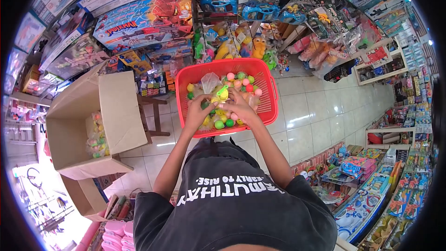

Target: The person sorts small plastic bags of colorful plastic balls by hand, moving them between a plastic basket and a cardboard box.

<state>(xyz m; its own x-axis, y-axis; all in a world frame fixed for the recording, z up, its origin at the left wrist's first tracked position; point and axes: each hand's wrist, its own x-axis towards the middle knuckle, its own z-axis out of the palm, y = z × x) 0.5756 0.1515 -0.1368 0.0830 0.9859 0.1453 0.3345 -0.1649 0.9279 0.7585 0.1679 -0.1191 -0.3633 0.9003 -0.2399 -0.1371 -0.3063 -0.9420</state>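
Note:
A red plastic basket [182, 76] in front of me holds many small colourful balls [219, 124] in green, pink, yellow and red. Over its middle, a small yellow-green toy [223, 94] sits between my two hands; its exact kind is too small to make out. My left hand [200, 108] has its fingers closed at the toy's left side. From the right, my right hand [238, 107] closes its fingers on the same toy. A clear plastic bag [211, 82] lies among the balls near the basket's far side.
On the left stands an open cardboard box [123, 111] with bagged colourful balls [96, 135] inside. Boxed toys [144, 23] and hanging toy packs [260, 0] line the far side. Shelves of goods run along the right, beside the tiled floor [311, 111].

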